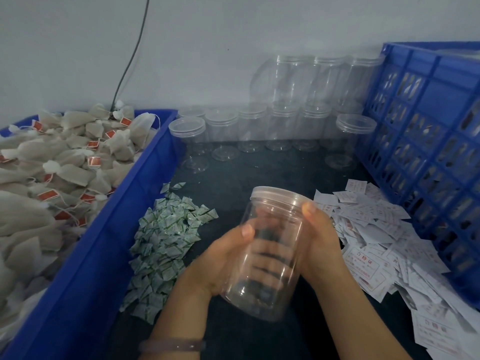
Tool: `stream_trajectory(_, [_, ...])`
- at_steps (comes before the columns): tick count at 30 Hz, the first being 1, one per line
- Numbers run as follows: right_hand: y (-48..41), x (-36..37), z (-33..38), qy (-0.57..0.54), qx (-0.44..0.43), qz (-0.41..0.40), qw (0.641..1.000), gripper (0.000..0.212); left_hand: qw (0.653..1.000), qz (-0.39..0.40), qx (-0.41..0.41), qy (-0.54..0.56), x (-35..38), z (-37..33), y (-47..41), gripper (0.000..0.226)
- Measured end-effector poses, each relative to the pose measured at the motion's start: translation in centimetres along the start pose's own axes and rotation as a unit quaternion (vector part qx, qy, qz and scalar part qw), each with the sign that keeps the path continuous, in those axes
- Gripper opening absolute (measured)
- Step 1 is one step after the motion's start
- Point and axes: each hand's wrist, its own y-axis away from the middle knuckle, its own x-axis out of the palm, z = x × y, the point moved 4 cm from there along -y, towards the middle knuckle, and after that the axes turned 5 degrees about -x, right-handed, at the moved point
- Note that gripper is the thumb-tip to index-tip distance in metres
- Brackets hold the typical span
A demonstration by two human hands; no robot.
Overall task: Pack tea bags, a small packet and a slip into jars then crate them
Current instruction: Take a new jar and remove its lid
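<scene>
Both my hands hold a clear plastic jar (270,222) with its lid on, tilted above the dark table. My left hand (220,258) wraps its left side and underside, thumb on the wall. On the right side, my right hand (320,237) grips it with the thumb near the lid. The jar looks empty. A pile of tea bags (57,162) with red tags fills the blue bin (109,237) at left. Small green-and-white packets (166,237) lie in a heap beside the bin. White slips (389,245) are spread at right.
Several lidded empty jars (259,126) stand in rows at the back by the wall, some stacked. A blue slatted crate (426,131) stands at right, jars showing through its side. A dark cable (130,61) runs down the wall. My left wrist wears a bracelet (171,345).
</scene>
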Motion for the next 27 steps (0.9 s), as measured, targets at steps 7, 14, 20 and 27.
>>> stream_trajectory(7, [0.0,0.1,-0.5,0.002,0.012,-0.001,1.0,0.112,0.999,-0.003,-0.043,0.006,-1.0,-0.1,0.5,0.102])
stream_trajectory(14, [-0.8,-1.5,-0.1,0.142,-0.023,-0.054,0.988,0.068,0.995,-0.08,-0.018,-0.064,-1.4,0.1,0.6,0.099])
stream_trajectory(20, [-1.3,-1.9,0.6,-0.142,-0.004,-0.083,0.986,0.047,0.999,0.034,-0.038,-0.011,-0.8,0.1,0.9,0.099])
stream_trajectory(27, [-1.6,-3.0,-1.6,0.01,0.087,-0.17,0.982,0.077,0.991,-0.072,0.096,-0.058,-1.8,-0.2,0.1,0.098])
